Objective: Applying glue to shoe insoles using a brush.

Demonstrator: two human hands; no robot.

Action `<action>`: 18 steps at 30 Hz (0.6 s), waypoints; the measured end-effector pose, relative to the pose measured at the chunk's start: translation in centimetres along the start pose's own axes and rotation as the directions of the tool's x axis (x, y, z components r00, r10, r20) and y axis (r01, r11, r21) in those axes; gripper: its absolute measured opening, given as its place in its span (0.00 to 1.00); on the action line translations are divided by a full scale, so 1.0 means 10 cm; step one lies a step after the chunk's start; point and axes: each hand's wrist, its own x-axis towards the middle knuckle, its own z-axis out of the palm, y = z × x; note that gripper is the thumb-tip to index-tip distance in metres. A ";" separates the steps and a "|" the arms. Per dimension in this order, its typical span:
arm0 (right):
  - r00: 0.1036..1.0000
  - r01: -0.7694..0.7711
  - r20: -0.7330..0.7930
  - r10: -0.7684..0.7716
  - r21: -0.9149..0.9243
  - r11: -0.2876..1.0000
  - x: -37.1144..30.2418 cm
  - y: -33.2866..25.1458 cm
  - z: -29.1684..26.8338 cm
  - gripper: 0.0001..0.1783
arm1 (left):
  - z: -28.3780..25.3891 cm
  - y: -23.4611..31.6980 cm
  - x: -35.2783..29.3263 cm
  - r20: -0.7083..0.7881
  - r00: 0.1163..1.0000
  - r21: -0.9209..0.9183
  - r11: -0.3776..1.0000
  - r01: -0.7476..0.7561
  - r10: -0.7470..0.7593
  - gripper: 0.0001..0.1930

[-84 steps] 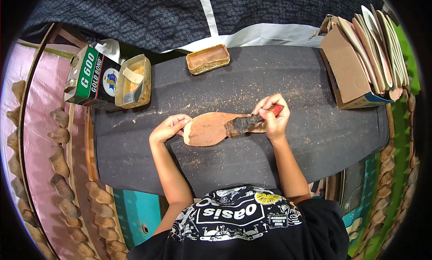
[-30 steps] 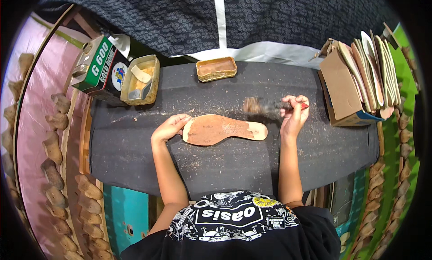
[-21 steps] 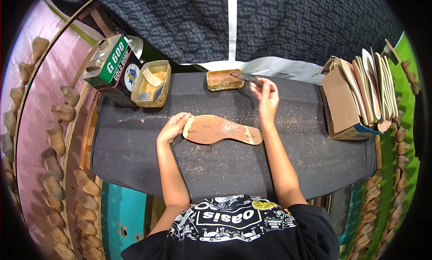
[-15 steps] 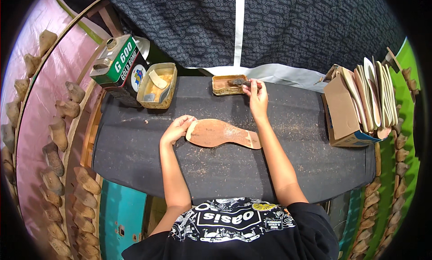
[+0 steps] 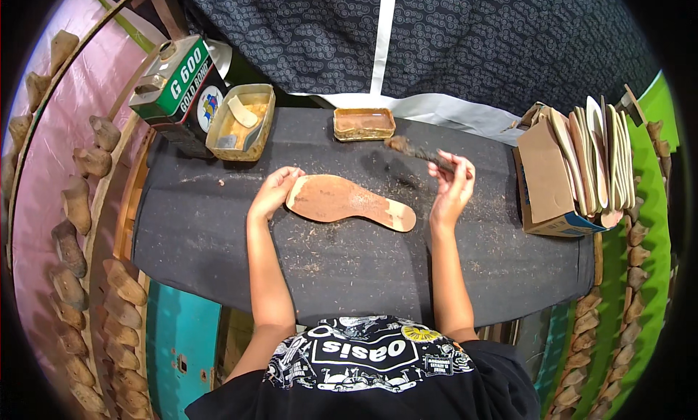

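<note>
A brown shoe sole (image 5: 342,200) with paler patches at both ends is pinched at its wide end by my left hand (image 5: 272,192). Its narrow end points right, above the dark-covered table. My right hand (image 5: 452,191) grips the dark handle of a glue brush (image 5: 418,152); the brown, clotted tip points left. Just beyond that tip stands a small rectangular tin (image 5: 363,124) with brownish contents, at the table's far edge. Brush and sole are apart.
At the far left stand a green and black metal can (image 5: 178,93) and a tub (image 5: 241,123) with pale scraps. A cardboard box (image 5: 549,176) of upright soles sits at the right. Shavings litter the table (image 5: 349,267). Racks of wooden shoe lasts (image 5: 73,253) flank both sides.
My right hand has drawn the brush out of the tin, moving right and nearer to me. The left hand keeps its hold on the sole; the whole view has shifted slightly.
</note>
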 end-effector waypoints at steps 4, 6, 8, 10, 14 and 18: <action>0.999 -0.039 -0.028 0.037 -0.074 0.997 -0.15 -0.12 -0.31 0.10 | 0.01 -0.07 0.09 -0.035 0.997 -0.039 0.997 -0.071 0.070 0.13; 0.998 -0.053 -0.050 0.049 -0.094 0.994 -0.19 -0.13 -0.42 0.09 | 0.05 -0.08 0.13 -0.065 0.994 -0.042 0.995 -0.091 0.088 0.13; 0.998 -0.058 -0.042 0.054 -0.091 0.994 -0.21 -0.10 -0.51 0.09 | 0.10 -0.09 0.15 -0.091 0.991 -0.046 0.993 -0.107 0.102 0.13; 0.998 -0.056 0.009 0.058 -0.091 0.994 -0.20 -0.08 -0.53 0.09 | 0.13 -0.11 0.18 -0.110 0.987 -0.046 0.991 -0.124 0.118 0.13; 0.997 -0.071 0.004 0.071 -0.082 0.994 -0.21 -0.03 -0.52 0.09 | 0.19 -0.15 0.24 -0.229 0.965 -0.114 0.981 -0.155 0.126 0.12; 0.995 -0.085 0.041 0.091 -0.121 0.989 -0.21 -0.04 -0.51 0.09 | 0.18 -0.19 0.28 -0.269 0.955 -0.137 0.976 -0.168 0.127 0.13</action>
